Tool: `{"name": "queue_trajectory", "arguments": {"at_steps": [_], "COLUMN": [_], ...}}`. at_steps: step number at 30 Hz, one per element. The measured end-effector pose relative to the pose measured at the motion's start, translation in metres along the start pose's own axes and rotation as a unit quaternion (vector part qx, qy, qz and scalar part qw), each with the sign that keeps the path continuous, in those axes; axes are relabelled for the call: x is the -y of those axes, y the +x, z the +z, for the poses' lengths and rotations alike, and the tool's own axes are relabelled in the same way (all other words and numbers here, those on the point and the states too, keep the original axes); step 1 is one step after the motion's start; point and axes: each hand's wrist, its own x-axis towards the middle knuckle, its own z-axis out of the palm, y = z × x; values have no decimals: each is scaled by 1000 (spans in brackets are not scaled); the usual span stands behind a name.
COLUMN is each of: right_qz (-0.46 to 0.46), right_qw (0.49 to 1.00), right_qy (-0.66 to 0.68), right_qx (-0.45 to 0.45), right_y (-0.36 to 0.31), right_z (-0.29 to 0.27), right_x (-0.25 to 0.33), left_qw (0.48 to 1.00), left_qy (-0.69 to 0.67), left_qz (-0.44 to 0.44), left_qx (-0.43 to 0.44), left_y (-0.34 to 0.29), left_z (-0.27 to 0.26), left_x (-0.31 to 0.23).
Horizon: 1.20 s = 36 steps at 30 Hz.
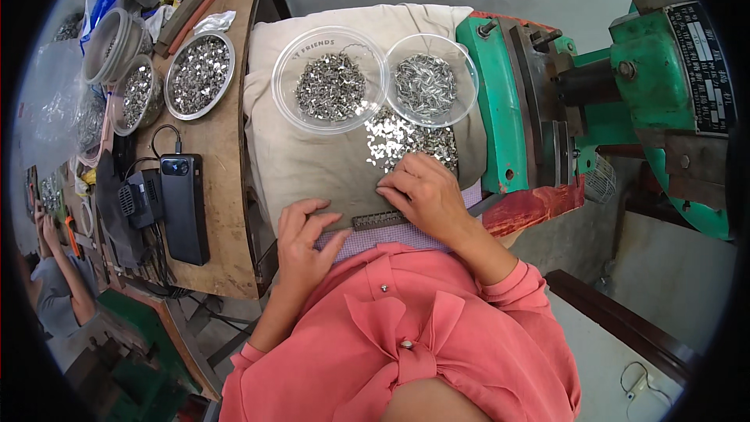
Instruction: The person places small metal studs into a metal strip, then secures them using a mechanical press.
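My left hand [301, 238] hovers at the near left edge of the cloth, fingers apart and holding nothing that I can see. Beside its fingertips lies a short dark metal strip [376, 221] with a row of notches or slots. My right hand [428, 194] is over the cloth beyond the strip's right end, thumb and fingers drawn together; any tiny piece between them is too small to make out. Just past it spreads a loose pile of small shiny metal pieces [391, 141]. Behind stand a clear round tub of small metal parts [330, 87] and another tub of thin metal pins [426, 82].
A beige cloth [293, 164] covers the work surface. On the right stands a green machine [500, 109] with a metal head. The wooden bench [226, 156] at left bears a metal bowl of parts [201, 74], a black power bank [184, 211] and cables. Another person's arm [66, 266] shows at far left.
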Motion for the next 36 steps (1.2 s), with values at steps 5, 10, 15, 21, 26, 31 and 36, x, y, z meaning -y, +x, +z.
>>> {"name": "queue_trajectory", "arguments": {"at_steps": [5,10,15,21,26,31,36], "right_qz": [-19,-8,63,140,136,128,124], "right_qw": [999,999,997,987,986,986,986], "right_qy": [-47,-53,33,64,45,28,18], "right_qx": [-6,-7,-19,42,88,105,106], "right_y": [-3,-7,-7,-16,-15,-15,-13], "right_z": [3,4,-15,-35,-29,-27,-27], "right_x": [4,5,-3,-3,6,6,7], "left_qw": [996,996,993,995,996,996,995], "left_qy": [78,72,89,88,79,81,84], "left_qz": [48,38,65,40,34,47,52], "left_qx": [11,25,35,14,0,-7,-9], "left_y": [-4,-2,2,-3,-6,-7,-7], "left_z": [12,13,6,-6,-3,-1,-1], "left_x": [1,1,5,19,23,24,26]}}
